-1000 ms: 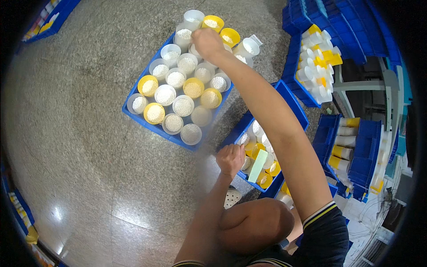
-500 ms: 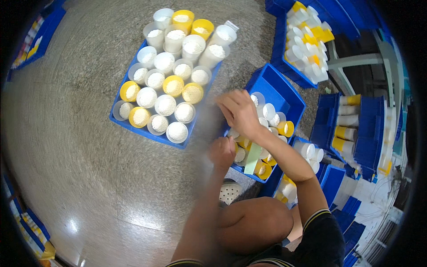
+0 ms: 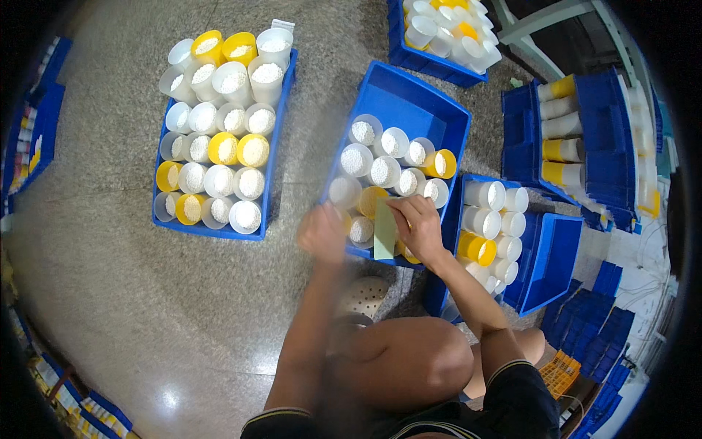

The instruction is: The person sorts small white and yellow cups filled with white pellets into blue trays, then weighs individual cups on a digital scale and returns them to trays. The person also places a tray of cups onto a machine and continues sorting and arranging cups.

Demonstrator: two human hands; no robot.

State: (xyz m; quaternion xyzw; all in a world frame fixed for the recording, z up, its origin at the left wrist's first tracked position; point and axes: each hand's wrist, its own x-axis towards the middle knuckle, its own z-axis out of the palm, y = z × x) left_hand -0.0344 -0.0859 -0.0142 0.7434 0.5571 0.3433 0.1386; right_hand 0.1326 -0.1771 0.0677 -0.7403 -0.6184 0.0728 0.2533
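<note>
Head view: right hand (image 3: 418,223) newly at green card (image 3: 384,228).

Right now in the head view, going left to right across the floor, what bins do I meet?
Full blue tray of white and yellow cups → middle blue bin under the left hand and right hand → bin of lying cups → stacked blue bins.
</note>
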